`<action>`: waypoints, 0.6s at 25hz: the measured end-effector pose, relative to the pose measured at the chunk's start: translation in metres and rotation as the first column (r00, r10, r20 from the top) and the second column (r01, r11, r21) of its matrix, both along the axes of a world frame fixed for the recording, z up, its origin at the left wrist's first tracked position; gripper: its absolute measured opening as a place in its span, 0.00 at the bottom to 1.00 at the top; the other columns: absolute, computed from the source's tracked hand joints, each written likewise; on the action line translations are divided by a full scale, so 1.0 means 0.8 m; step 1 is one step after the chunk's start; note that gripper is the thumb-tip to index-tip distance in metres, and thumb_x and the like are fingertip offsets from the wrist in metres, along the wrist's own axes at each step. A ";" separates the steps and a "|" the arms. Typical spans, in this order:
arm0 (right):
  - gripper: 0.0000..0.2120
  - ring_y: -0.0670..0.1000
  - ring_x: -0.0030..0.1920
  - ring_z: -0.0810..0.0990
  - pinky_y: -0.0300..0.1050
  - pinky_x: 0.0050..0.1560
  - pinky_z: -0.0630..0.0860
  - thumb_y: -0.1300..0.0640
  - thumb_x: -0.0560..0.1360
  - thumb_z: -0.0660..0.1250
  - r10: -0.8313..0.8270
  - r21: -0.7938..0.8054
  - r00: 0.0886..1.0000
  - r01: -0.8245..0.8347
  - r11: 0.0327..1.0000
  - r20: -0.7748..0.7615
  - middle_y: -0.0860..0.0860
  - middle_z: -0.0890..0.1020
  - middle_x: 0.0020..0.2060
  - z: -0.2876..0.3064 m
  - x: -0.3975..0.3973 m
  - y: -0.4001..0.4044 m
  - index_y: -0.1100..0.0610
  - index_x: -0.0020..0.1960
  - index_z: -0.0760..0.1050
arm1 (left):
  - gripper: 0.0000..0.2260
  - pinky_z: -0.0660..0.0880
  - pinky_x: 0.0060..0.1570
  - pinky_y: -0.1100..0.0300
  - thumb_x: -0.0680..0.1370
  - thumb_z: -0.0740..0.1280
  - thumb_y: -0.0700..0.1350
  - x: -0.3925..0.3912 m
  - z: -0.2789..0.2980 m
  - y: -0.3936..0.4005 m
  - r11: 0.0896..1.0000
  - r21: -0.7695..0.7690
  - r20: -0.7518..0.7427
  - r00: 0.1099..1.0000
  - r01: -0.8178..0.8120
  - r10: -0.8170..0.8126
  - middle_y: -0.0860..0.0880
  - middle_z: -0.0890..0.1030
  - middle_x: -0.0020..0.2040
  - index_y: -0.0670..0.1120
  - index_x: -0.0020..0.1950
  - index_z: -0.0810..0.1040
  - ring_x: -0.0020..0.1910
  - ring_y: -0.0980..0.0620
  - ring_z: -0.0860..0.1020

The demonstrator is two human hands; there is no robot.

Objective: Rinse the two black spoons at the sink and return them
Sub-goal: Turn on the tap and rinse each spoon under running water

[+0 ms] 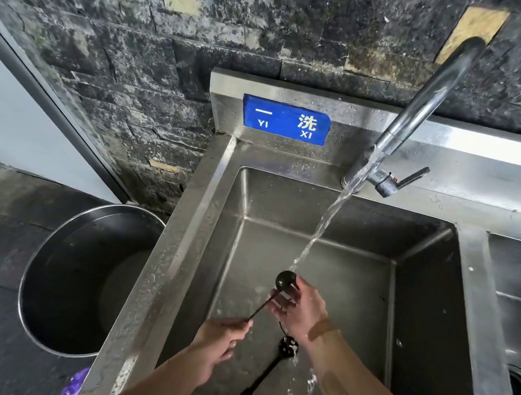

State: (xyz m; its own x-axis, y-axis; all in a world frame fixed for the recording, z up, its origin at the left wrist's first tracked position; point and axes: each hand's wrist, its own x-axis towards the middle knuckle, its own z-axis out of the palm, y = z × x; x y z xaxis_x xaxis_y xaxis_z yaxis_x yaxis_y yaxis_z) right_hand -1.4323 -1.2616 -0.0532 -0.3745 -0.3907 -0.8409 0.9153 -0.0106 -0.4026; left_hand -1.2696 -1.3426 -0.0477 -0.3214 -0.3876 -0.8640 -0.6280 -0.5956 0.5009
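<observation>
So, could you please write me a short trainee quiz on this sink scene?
1. True or false: the left hand holds the handle of the black spoon under the water stream.
2. Where is the second black spoon? A) in the metal pot B) on the sink floor C) in the right hand
3. Fill in: the water runs from the ____.

Key: 1 true; 2 B; 3 faucet.
</observation>
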 end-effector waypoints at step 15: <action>0.11 0.58 0.48 0.82 0.54 0.53 0.76 0.53 0.81 0.61 -0.015 -0.116 0.984 -0.007 0.993 -0.180 0.59 0.81 0.53 0.069 -0.075 -0.010 0.58 0.58 0.77 | 0.07 0.75 0.51 0.51 0.76 0.68 0.42 -0.087 0.053 -0.008 0.999 -0.034 -0.071 0.997 -0.031 0.029 0.50 0.84 0.44 0.53 0.50 0.84 0.43 0.52 0.78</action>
State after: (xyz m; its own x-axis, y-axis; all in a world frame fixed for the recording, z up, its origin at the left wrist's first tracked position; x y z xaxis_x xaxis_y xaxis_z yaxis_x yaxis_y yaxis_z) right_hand -1.4922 -1.2697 0.0016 -0.5177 -0.4799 -0.7083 0.8275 -0.0704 -0.5570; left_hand -1.3389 -1.3488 -0.0051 -0.3689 -0.4278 -0.8252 -0.5726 -0.5947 0.5643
